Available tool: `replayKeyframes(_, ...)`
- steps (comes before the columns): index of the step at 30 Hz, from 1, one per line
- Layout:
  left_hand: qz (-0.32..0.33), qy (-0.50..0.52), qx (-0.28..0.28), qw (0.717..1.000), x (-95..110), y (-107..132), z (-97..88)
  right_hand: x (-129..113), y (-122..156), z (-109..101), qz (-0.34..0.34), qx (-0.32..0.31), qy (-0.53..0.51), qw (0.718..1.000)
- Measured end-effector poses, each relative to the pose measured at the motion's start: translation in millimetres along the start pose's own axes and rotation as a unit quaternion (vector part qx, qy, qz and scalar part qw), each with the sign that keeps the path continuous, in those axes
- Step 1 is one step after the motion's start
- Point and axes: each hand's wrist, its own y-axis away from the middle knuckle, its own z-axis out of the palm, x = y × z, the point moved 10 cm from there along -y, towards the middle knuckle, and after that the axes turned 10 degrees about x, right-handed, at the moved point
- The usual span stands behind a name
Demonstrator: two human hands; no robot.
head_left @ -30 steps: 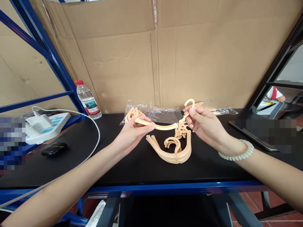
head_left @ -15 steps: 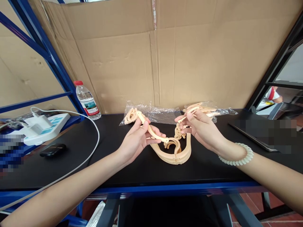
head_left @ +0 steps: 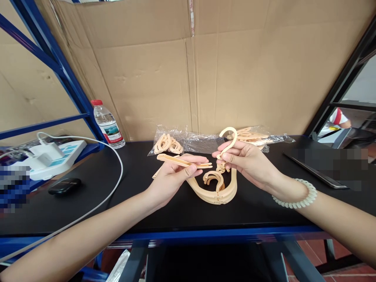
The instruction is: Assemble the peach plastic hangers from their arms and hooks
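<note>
Pinched in my left hand (head_left: 179,172) are pale beige plastic hanger arms (head_left: 169,158), held nearly level with their narrow ends pointing right. My right hand (head_left: 246,160) grips a hanger hook (head_left: 232,141) of the same colour by its lower end, its curve standing upward. A small gap separates the hook from the arms. Below and between the hands, a stack of hangers (head_left: 211,197) lies on the black table, hooks inward. More small hook pieces (head_left: 221,168) lie behind the stack, partly covered by my right hand.
At the back are a clear bag with hooks (head_left: 164,144) and another bag with hanger arms (head_left: 252,135), before a cardboard wall (head_left: 147,78). A water bottle (head_left: 110,127), a power strip (head_left: 69,156), a black mouse-like object (head_left: 64,186) and a white cable are left. A dark flat device (head_left: 317,170) lies right.
My left hand has turned the arms from a slanting to a nearly level pose. The hook in my right hand has swung upright, its curve now facing up.
</note>
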Motion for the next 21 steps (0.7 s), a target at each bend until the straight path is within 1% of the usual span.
replayKeyframes(4,0.008,0.026,0.001,1.000,1,-1,-1.9,3,3,10,0.019,-0.042,-0.028,0.999)
replayKeyframes(8,0.015,0.000,0.024,1.000,1,-2,-5.0,5,6,17,0.032,-0.071,-0.038,0.996)
replayKeyframes(11,0.048,-0.031,0.037,0.998,5,-1,-6.0,8,7,18,0.044,-0.078,-0.036,0.995)
replayKeyframes(14,0.084,-0.060,0.053,0.993,10,0,-6.9,12,13,26,0.068,-0.108,-0.033,0.991)
replayKeyframes(17,0.086,-0.074,0.062,0.992,10,2,-6.4,13,17,33,0.070,-0.135,-0.027,0.988)
replayKeyframes(21,0.084,-0.078,0.075,0.991,11,4,-6.3,12,18,35,0.064,-0.142,-0.021,0.988)
